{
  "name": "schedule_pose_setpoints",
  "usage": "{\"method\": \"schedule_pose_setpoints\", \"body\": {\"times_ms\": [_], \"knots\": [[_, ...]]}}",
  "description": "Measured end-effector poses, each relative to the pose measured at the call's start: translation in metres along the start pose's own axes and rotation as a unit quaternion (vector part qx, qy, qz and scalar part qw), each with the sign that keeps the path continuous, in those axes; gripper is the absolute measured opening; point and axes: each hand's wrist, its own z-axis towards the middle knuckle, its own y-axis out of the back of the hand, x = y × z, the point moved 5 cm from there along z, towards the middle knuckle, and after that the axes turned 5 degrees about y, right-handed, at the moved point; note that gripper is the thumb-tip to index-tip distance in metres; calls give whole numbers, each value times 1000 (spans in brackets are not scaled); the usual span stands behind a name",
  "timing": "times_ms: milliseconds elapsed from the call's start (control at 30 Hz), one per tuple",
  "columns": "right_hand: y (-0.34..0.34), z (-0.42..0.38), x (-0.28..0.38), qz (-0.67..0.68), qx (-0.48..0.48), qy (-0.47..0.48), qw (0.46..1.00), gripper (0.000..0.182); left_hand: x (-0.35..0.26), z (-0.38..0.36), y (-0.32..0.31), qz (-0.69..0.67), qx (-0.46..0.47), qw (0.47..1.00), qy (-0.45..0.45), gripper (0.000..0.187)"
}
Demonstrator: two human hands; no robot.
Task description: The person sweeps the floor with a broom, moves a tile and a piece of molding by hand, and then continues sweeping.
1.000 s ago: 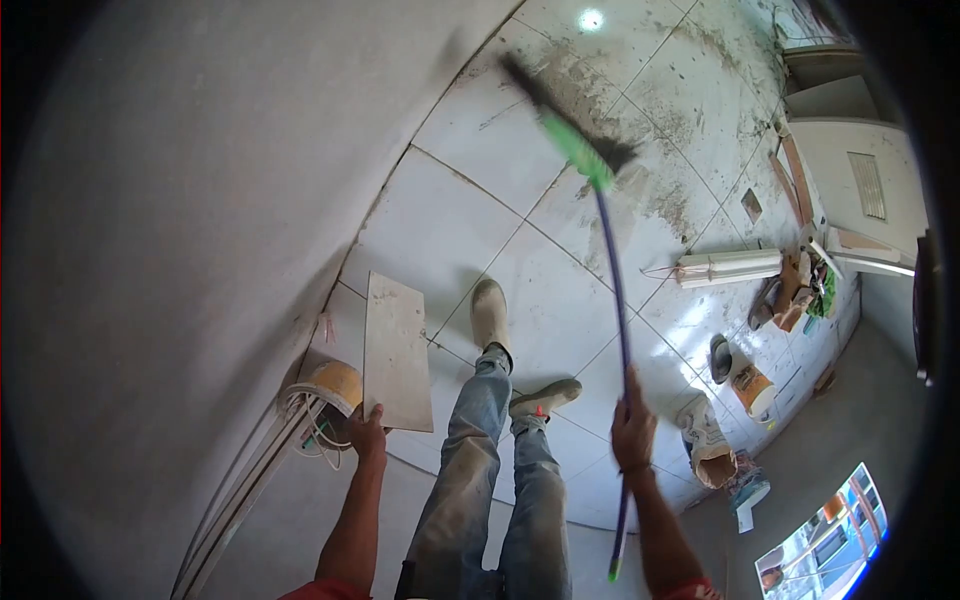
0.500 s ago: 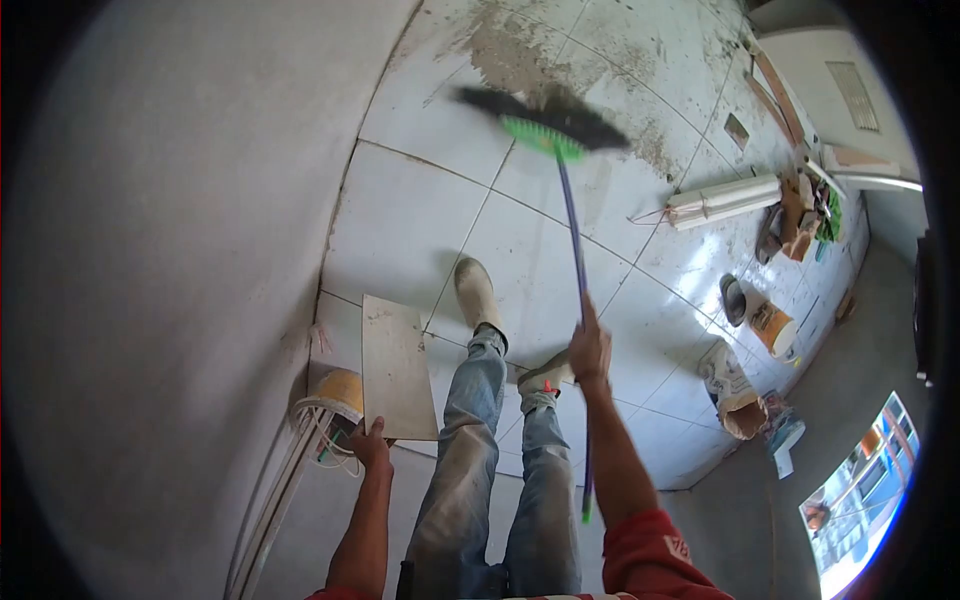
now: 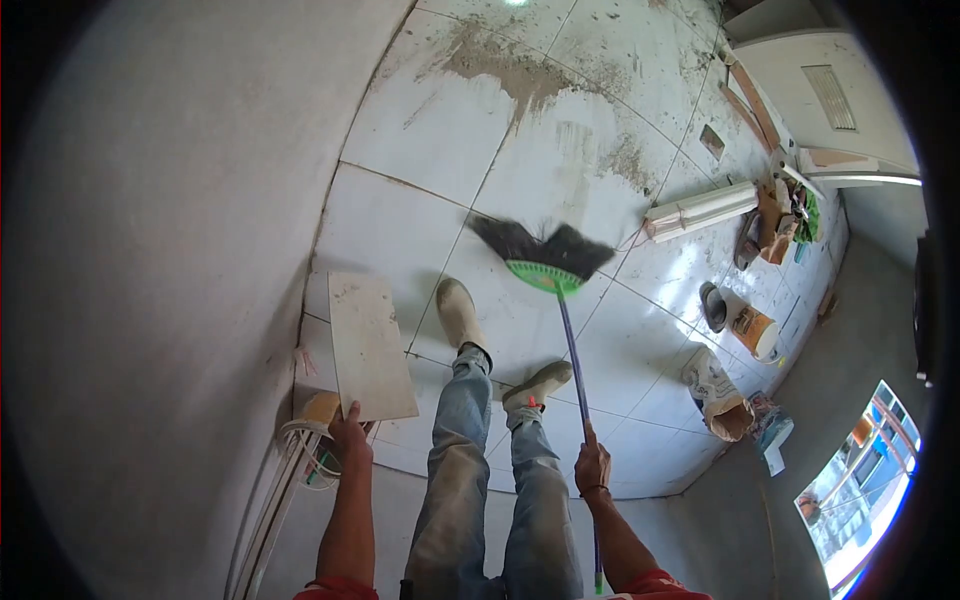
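Observation:
My right hand [image 3: 592,467] is wrapped round the purple handle of a broom [image 3: 545,277]. The broom has a green head and dark bristles, spread over the white tiles in front of my boots. In my left hand [image 3: 350,436] is a flat, pale rectangular board [image 3: 370,345], gripped at its lower edge, with dirty marks on its face. Brown dirt [image 3: 510,75] is smeared over the tiles beyond the broom.
A grey wall [image 3: 180,200] runs along the left. Beside it, a yellowish bucket [image 3: 318,408] stands near long strips. To the right lie a long white bundle [image 3: 702,211], a bucket [image 3: 754,332], an open paper sack [image 3: 717,395] and wood pieces [image 3: 752,100].
The broom has come back from the dirt patch toward my boots, and my right hand has moved down with it. My left hand still holds the board, slightly further left in view.

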Motion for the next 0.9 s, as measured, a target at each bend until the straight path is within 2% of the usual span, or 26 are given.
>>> {"method": "schedule_pose_setpoints", "body": {"times_ms": [67,133,200,233,300,367,433,567,633,700,733,800,867,900], "knots": [[-23,5,-20,-22,23,-20,999,56,0,18,-12,-7,-6,1000,9,29],[-29,47,-15,-39,-9,17,999,61,9,45,-15,25,-22,999,-3,31],[-8,110,19,-25,-34,28,999,63,19,65,-14,2,-1,1000,0,32],[-1,145,28,-25,-70,67,995,62,21,73,-17,-29,22,999,-2,34],[29,206,65,-45,-116,84,989,62,29,91,-11,-23,14,1000,3,35],[60,232,96,5,-151,85,985,64,28,101,-4,-20,5,1000,4,35],[73,221,100,29,-150,77,985,64,25,105,-2,-9,3,1000,16,36],[52,127,64,67,-144,87,983,63,34,125,3,-21,-6,998,59,36],[24,78,37,81,-98,56,990,61,38,142,10,-35,59,997,19,35],[-5,42,14,82,-64,32,994,60,42,138,10,-93,116,988,32,34],[-20,31,3,73,-63,28,995,61,46,140,8,-117,153,980,38,35],[-40,25,-5,66,-58,24,996,61,54,139,2,-133,156,978,42,36],[-60,23,-17,85,-16,-66,994,61,61,139,-6,-148,163,974,48,38],[-69,29,-18,83,-12,-65,994,61,64,139,-8,-146,147,977,49,39]]}}
